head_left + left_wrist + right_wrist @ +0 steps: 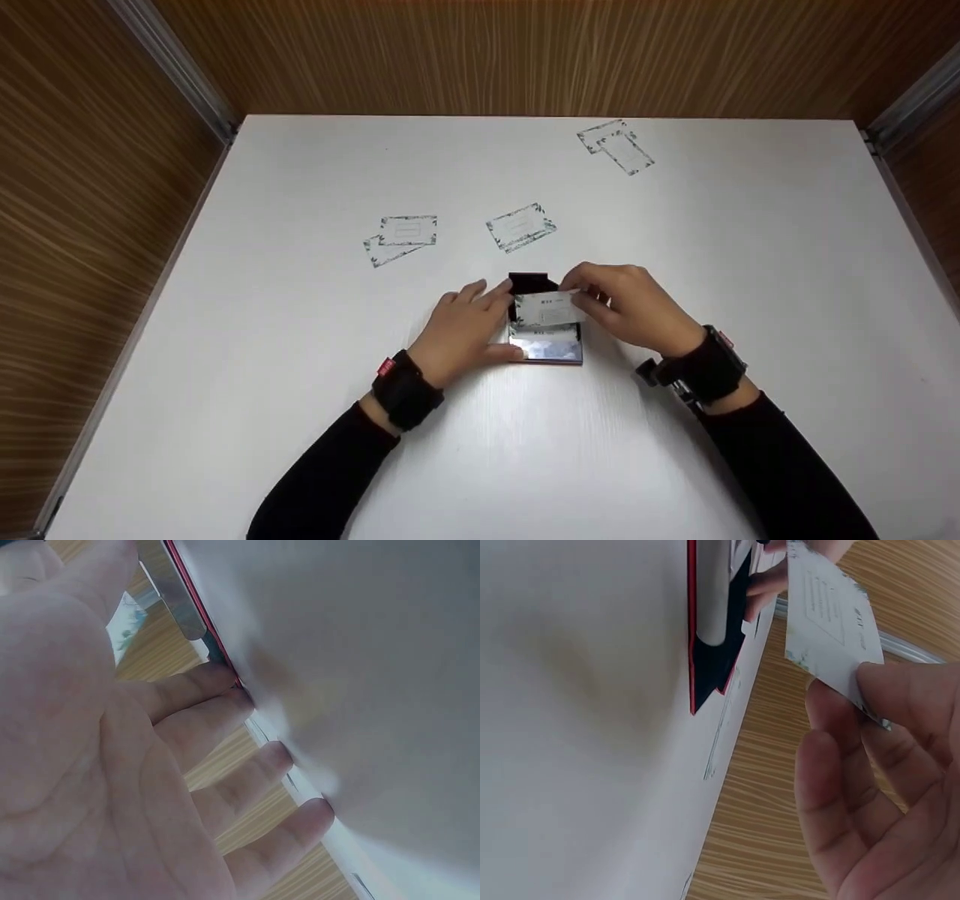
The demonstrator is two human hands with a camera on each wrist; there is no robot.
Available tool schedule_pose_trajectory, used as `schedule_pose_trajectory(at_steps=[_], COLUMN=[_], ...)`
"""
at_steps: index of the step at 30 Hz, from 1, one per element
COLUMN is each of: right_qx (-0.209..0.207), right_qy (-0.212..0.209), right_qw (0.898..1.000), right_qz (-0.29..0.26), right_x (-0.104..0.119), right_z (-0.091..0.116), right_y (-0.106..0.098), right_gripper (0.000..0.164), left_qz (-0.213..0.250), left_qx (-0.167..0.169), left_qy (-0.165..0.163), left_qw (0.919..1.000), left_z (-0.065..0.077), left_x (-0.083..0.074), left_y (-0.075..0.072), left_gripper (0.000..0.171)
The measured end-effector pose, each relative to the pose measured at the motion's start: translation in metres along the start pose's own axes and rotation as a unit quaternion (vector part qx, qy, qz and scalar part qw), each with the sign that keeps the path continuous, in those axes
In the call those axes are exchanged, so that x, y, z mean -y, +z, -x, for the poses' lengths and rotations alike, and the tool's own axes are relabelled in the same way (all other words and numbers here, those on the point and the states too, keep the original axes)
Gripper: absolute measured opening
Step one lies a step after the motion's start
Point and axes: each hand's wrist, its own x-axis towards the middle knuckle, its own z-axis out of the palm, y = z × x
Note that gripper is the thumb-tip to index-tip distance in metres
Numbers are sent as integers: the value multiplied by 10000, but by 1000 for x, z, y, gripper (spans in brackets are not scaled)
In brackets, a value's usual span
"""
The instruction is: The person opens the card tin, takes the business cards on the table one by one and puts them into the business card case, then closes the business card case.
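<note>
A card case [556, 352] lies on the table with its black flap [527, 283] folded back. It has a shiny metal front and red edges, and a printed card shows inside it. My right hand [626, 304] pinches a white business card [826, 611] with a leafy border between thumb and fingers, tilted over the case in the head view. Along the case's left side rests my left hand [465, 330], thumb at the lower left corner and fingertips [217, 675] by the upper left edge. Those fingers are extended and fairly straight.
Overlapping pairs of leafy-bordered cards lie beyond the hands: one to the left [408, 230], one in the middle [520, 225] and one near the back edge [626, 153]. Wood-grain panels [480, 56] border the white table [300, 337] at the back and sides.
</note>
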Motion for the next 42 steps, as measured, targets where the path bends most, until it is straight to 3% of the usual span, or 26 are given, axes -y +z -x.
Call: schedule_pose_trajectory(at_steps=[5,18,34,42], right_qx=[63,490,970,1017], right_qy=[-72,428,430,374], right_qw=[10000,9968,9887,9864], right_qz=[-26,460,1056,1236], right_x=[3,3,6,8], right_z=[1,2,4,3], right_y=[5,13,19,21], right_gripper=[20,22,18,18], left_qz=[3,45,170,119], left_qx=[-50,-15,-13,-73], left_qy=[18,-10,-26,-20], left_qw=[10000,10000,9999,9999], left_z=[0,-1,-1,0], left_x=[0,0,0,0], left_y=[0,1,1,0], left_gripper=[90,90,87,87])
